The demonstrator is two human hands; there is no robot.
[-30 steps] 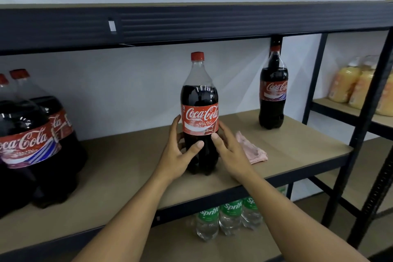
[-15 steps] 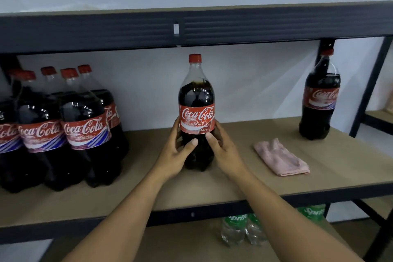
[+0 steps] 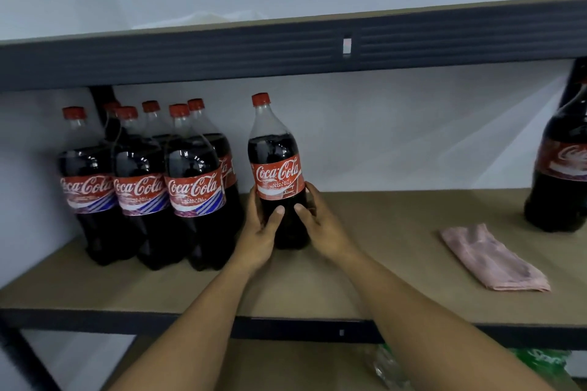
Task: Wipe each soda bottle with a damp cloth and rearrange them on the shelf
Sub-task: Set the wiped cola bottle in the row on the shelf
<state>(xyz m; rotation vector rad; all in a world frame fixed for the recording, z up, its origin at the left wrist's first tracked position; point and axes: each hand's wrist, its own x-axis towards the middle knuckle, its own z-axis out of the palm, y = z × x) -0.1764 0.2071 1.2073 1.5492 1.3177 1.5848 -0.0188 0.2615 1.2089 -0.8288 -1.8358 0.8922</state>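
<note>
Head view: left hand (image 3: 259,232) and right hand (image 3: 320,225) curl round the lower body of the upright Coca-Cola bottle (image 3: 276,168). It has shifted left along the shelf (image 3: 381,263) and is now just beside the bottle group (image 3: 143,194). The cloth (image 3: 489,260) lies well apart, so placing looks nearly done.

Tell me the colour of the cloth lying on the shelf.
The cloth is pale pink; the head view, the only one, shows it.
</note>
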